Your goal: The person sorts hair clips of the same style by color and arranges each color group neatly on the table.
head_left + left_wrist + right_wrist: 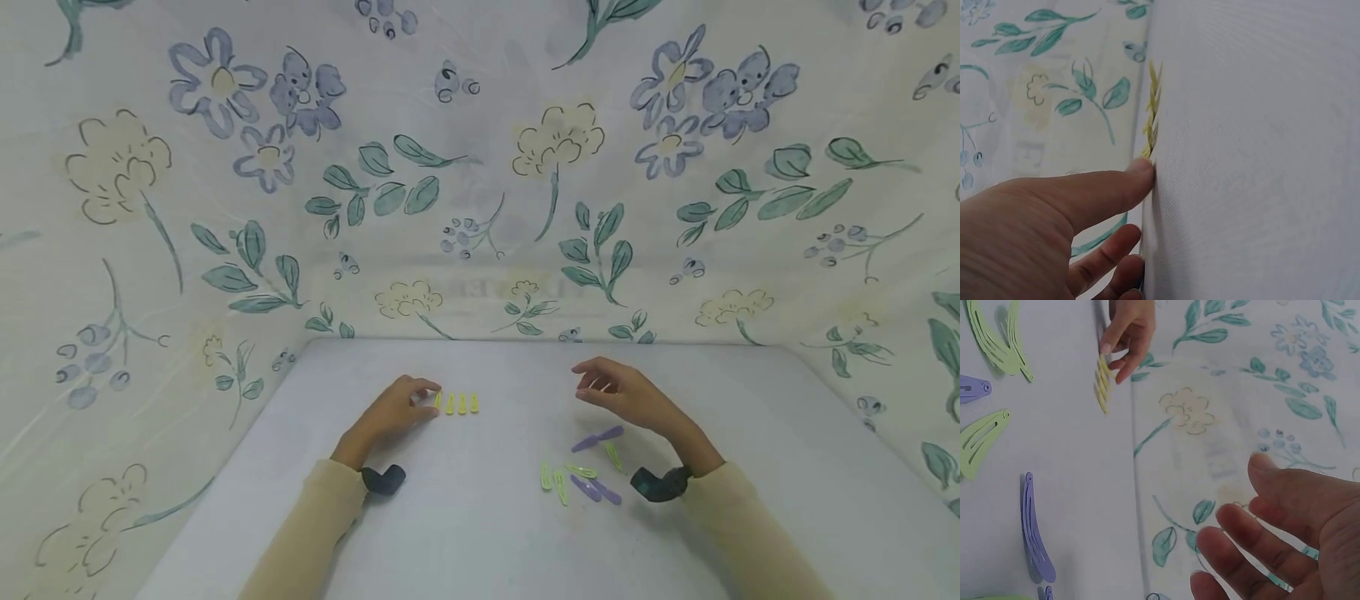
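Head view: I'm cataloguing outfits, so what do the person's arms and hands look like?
The left sleeve and right sleeve are long, plain, pale beige. A dark left wrist device and dark right wrist device sit by the cuffs. The left hand and right hand wear no gloves.

At lower right, the right hand (1285, 534) is hovering before the flowered cloth (1235, 381), thumb and fingers curving loosely apart. At the top, the left hand (1130, 328) is touching one end of a row of yellow clips (1102, 392) on the white table (1085, 506). At upper left, two green clips (988, 339) are lying close together; below them, a purple clip (972, 389) is poking in at the edge, another green clip (984, 442) is slanting, and a second purple clip (1036, 528) is lying lengthwise.
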Demonstrator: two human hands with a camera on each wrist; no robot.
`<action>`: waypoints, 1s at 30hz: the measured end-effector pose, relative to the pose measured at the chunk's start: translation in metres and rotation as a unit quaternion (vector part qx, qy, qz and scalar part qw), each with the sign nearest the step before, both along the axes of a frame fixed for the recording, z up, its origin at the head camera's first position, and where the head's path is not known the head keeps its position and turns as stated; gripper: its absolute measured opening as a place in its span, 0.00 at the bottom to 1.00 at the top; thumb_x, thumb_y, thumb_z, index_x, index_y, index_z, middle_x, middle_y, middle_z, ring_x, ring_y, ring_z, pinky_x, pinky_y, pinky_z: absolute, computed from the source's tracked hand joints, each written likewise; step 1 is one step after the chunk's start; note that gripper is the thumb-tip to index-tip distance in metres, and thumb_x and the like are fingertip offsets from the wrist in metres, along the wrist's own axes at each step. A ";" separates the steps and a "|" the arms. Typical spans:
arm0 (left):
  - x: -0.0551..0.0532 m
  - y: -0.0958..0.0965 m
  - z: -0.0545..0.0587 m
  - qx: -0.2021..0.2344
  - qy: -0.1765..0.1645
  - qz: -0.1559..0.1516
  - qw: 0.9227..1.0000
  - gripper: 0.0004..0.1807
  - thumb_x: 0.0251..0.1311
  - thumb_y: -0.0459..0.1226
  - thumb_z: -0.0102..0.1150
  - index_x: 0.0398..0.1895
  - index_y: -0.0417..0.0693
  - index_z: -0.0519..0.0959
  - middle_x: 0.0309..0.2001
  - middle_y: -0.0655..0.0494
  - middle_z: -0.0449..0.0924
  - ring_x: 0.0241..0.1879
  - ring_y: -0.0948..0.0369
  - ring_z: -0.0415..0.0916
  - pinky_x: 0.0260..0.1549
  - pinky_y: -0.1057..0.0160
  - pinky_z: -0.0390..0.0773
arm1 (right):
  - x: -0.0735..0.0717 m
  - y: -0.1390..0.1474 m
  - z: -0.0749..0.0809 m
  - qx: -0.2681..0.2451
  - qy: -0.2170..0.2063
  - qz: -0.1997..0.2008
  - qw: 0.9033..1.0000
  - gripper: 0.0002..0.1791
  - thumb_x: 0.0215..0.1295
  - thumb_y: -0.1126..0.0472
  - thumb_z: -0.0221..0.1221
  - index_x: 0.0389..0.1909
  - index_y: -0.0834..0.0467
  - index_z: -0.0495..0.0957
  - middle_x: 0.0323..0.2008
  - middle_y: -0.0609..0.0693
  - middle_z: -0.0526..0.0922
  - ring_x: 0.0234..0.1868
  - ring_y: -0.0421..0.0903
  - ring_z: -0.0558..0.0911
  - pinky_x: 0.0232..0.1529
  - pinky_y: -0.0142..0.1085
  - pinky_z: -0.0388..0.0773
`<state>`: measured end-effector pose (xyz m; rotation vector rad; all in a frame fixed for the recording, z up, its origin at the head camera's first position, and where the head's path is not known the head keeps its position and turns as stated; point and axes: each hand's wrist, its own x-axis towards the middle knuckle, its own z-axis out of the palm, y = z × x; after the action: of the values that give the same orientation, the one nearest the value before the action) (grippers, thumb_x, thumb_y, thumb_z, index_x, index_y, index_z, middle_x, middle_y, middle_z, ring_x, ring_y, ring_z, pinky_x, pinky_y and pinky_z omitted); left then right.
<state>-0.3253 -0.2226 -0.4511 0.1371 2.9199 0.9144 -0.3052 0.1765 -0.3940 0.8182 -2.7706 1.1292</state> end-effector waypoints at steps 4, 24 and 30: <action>0.000 0.001 0.001 -0.001 0.000 -0.001 1.000 0.25 0.60 0.43 0.69 0.62 0.59 0.78 0.58 0.50 0.76 0.50 0.54 0.74 0.52 0.50 0.76 | 0.000 0.000 -0.002 0.004 -0.006 0.001 1.000 0.21 0.68 0.52 0.63 0.59 0.53 0.77 0.42 0.46 0.84 0.46 0.43 0.82 0.49 0.35 0.78; -0.002 -0.008 0.011 0.017 0.014 -0.023 1.000 0.25 0.63 0.47 0.65 0.64 0.59 0.76 0.56 0.51 0.78 0.51 0.54 0.75 0.49 0.52 0.77 | 0.006 0.016 -0.001 0.001 0.002 0.001 1.000 0.19 0.68 0.52 0.63 0.57 0.53 0.78 0.41 0.45 0.84 0.44 0.42 0.81 0.47 0.34 0.78; 0.012 0.012 0.040 0.009 0.077 -0.065 0.995 0.23 0.64 0.46 0.65 0.62 0.56 0.78 0.53 0.49 0.80 0.45 0.57 0.74 0.40 0.58 0.76 | 0.018 0.032 -0.003 0.033 0.009 0.006 0.999 0.17 0.67 0.54 0.64 0.54 0.55 0.79 0.39 0.43 0.84 0.41 0.40 0.81 0.45 0.31 0.79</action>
<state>-0.3129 -0.2111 -0.4114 0.4123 2.9988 0.9500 -0.2874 0.2081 -0.3969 0.8483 -2.8047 1.0322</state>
